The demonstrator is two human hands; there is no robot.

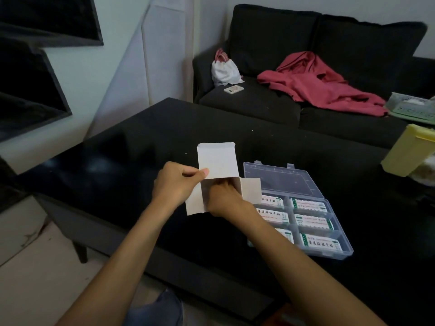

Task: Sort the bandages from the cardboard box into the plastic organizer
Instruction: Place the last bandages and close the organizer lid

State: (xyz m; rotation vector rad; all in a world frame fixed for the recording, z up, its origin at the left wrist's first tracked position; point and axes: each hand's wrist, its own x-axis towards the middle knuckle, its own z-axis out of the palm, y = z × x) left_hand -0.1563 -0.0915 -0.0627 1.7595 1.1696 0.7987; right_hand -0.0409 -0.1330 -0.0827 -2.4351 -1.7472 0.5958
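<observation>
1. One dark sofa [270,102] fills the far side; on it lie a red garment [317,83], a white drawstring bag [223,71] and a phone [233,89].
2. Black glossy bench [141,142] in front of the sofa carries the work items; a pale yellow container [409,151] stands at its right edge.
3. Clear plastic organizer [282,177] lies on the bench, lid folded back flat; six compartments, each holding white-and-green bandages [313,222].
4. White cardboard box [219,177] is held above the bench, just left of the organizer, top flap raised, side flaps spread.
5. Left hand [176,184] pinches the box's left wall at the base of the raised flap, thumb on the flap's inner face, fingers curled behind.
6. Right hand [223,198] reaches into the box mouth; fingers are hidden inside, so whether they hold anything cannot be told.
</observation>
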